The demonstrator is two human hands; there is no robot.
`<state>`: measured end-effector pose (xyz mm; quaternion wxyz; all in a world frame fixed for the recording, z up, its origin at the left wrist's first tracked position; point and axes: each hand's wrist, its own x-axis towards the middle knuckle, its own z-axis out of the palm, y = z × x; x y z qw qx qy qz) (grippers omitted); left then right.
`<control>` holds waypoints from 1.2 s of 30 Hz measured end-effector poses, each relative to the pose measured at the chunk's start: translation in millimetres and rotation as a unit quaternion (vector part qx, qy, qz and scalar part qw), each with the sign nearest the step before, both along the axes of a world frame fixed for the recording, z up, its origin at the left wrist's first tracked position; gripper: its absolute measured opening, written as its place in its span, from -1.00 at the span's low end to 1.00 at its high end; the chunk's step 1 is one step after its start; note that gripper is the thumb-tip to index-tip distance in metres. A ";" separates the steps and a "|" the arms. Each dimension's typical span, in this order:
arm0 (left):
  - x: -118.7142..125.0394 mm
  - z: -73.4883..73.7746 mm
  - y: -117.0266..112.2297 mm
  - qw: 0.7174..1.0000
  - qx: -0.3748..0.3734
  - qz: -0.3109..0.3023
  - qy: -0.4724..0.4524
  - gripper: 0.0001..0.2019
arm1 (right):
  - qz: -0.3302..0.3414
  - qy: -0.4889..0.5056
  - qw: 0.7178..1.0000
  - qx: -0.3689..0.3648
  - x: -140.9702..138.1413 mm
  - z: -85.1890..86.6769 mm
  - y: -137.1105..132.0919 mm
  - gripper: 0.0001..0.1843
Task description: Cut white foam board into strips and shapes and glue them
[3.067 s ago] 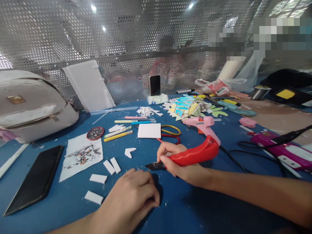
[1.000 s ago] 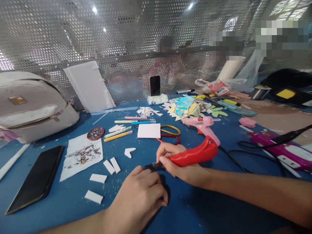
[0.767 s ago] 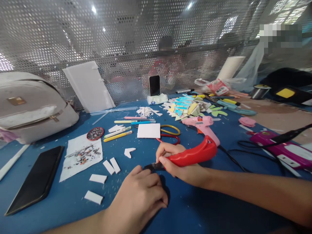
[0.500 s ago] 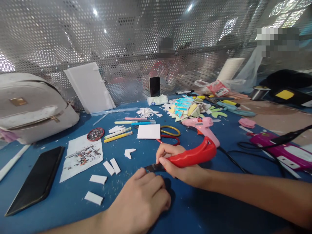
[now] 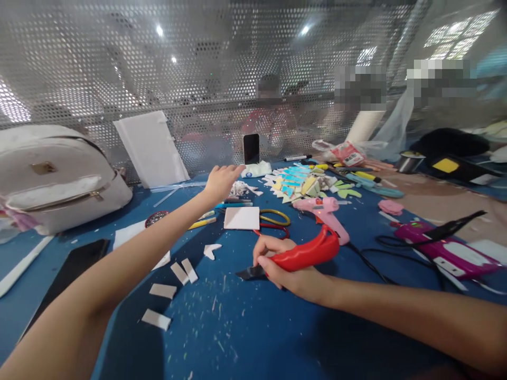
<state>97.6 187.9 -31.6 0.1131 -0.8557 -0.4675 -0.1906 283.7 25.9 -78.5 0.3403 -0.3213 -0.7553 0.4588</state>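
Observation:
My right hand (image 5: 291,264) is wrapped round the red handle of a knife (image 5: 304,258). Its dark blade points left, low over the blue table. Stretched far forward, my left hand (image 5: 225,182) is above the white scraps (image 5: 238,188) near the propped phone (image 5: 251,149). Its fingers are extended and nothing shows in them. Several small white strips (image 5: 163,291) lie left of the blade, with a notched white piece (image 5: 212,250) behind them. A white rectangular piece (image 5: 242,218) partly covers scissors with yellow and red handles (image 5: 275,217).
A pink glue gun (image 5: 327,208) and a magenta device (image 5: 446,250) with black cables lie to the right. Coloured offcuts (image 5: 301,182) are heaped at the back. On the left are a pale backpack (image 5: 59,179) and a dark flat slab (image 5: 75,269). Pale crumbs dot the table.
My left hand has left the spot beside the blade and reached forward to the scraps, its forearm now crossing the pens and paper. My right hand keeps the knife nearly in place.

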 end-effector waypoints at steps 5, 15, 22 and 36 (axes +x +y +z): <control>-27.5 -3.8 -30.9 0.998 -0.061 -0.007 0.021 -0.70 | 0.002 -0.003 1.000 -0.007 1.0 -2.1 1.6 -0.84; -121.5 -17.2 -150.5 0.975 -0.207 -0.015 -0.076 -0.82 | 0.014 0.023 0.998 -0.050 0.3 -9.4 2.3 -0.81; -124.3 -31.9 -186.3 0.953 -0.256 -0.028 -0.163 -0.80 | 0.028 0.029 0.998 -0.038 -0.3 -8.5 3.1 -0.82; -37.4 -34.3 -178.6 0.909 -0.339 -0.149 -0.189 -0.87 | 0.056 -0.009 0.988 0.141 5.2 -2.0 -5.8 -0.92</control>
